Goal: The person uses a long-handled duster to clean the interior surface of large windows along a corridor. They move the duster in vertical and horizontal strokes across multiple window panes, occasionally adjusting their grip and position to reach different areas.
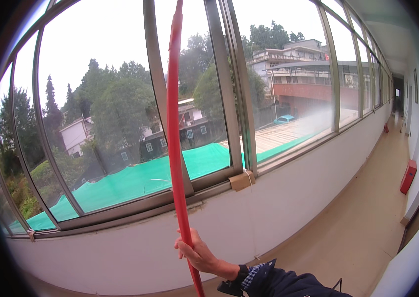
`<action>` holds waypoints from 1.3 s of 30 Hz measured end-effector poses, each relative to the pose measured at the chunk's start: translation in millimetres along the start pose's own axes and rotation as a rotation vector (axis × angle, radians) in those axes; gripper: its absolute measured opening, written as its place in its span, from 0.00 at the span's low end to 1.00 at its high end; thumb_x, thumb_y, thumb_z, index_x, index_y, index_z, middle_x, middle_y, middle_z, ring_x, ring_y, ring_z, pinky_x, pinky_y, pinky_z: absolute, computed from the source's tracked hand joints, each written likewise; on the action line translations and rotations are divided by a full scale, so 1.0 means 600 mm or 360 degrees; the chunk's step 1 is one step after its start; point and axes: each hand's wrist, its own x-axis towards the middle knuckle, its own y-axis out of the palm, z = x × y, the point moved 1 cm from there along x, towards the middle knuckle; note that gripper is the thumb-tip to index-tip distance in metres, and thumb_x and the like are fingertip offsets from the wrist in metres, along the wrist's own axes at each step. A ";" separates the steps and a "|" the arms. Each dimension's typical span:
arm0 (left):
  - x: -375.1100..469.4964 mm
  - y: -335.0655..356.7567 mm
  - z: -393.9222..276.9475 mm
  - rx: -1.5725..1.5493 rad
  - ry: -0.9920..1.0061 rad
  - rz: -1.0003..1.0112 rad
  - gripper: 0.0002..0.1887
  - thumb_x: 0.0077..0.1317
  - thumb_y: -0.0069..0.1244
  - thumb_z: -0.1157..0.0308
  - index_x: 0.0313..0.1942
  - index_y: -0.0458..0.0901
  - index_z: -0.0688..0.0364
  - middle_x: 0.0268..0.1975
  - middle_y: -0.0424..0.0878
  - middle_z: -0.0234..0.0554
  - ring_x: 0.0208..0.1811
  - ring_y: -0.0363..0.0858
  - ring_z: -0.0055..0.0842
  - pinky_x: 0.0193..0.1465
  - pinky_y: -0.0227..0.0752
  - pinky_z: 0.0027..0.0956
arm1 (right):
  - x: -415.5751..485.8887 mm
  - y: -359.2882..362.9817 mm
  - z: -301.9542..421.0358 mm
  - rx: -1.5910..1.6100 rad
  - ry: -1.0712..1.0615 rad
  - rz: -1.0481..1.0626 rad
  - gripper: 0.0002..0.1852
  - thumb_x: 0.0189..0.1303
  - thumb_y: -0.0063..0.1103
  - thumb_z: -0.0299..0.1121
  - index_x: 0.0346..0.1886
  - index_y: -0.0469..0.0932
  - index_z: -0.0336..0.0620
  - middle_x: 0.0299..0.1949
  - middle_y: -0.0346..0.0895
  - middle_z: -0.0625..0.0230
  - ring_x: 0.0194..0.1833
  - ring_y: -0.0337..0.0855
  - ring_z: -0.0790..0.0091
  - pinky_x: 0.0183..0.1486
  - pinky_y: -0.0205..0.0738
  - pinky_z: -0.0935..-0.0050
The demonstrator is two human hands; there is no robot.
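Note:
A long red pole (174,122) stands nearly upright in front of a sliding window, running past the top and bottom of the picture. Low on the pole, my right hand (196,250) is wrapped around it, with a black band at the wrist and a dark blue sleeve over a checked cuff. Behind the pole are the window's metal frame (213,185) and glass panes. A folded piece of brown cardboard (242,180) is tied with white string at the sill, right of the pole. My left hand is out of view.
Below the windows runs a white wall (287,200). The corridor floor (365,208) stretches away at the right, with a red box (408,176) against the far wall. Outside the glass lie green sheeting (127,182), trees and buildings.

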 end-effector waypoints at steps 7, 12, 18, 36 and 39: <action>-0.012 -0.031 -0.086 0.0215 0.0164 0.0176 0.39 0.69 0.50 0.28 0.30 0.86 0.62 0.25 0.82 0.43 0.31 0.80 0.34 0.40 0.73 0.45 | -0.097 -0.016 -0.042 0.0251 0.0149 -0.0022 0.21 0.85 0.44 0.49 0.58 0.69 0.38 0.35 0.76 0.68 0.28 0.77 0.78 0.35 0.76 0.76; 0.006 -0.016 -0.073 0.0208 0.0181 0.0293 0.35 0.70 0.52 0.32 0.32 0.86 0.62 0.27 0.82 0.42 0.31 0.81 0.32 0.39 0.74 0.44 | -0.131 -0.006 -0.063 0.0323 0.0340 -0.0134 0.19 0.86 0.43 0.49 0.46 0.70 0.43 0.28 0.72 0.71 0.25 0.73 0.79 0.30 0.73 0.76; 0.008 -0.003 -0.072 0.0126 0.0223 0.0339 0.33 0.70 0.53 0.35 0.35 0.86 0.62 0.28 0.83 0.41 0.32 0.81 0.32 0.39 0.75 0.43 | -0.171 0.037 -0.074 0.0231 0.0416 -0.0088 0.18 0.86 0.43 0.48 0.42 0.70 0.44 0.27 0.72 0.72 0.25 0.74 0.80 0.29 0.73 0.77; -0.007 0.029 -0.074 0.0032 0.0257 0.0423 0.25 0.71 0.57 0.46 0.41 0.85 0.64 0.33 0.84 0.40 0.34 0.82 0.29 0.38 0.76 0.39 | -0.225 0.048 -0.006 -0.0012 0.0198 -0.0253 0.18 0.86 0.44 0.45 0.40 0.70 0.43 0.25 0.74 0.72 0.24 0.75 0.80 0.27 0.73 0.77; -0.008 0.039 -0.075 0.0019 0.0252 0.0436 0.24 0.72 0.57 0.47 0.42 0.85 0.65 0.33 0.84 0.40 0.35 0.82 0.29 0.38 0.77 0.39 | -0.207 0.012 0.036 -0.0101 0.0115 -0.0301 0.18 0.85 0.45 0.45 0.48 0.71 0.38 0.28 0.75 0.71 0.23 0.76 0.80 0.28 0.75 0.77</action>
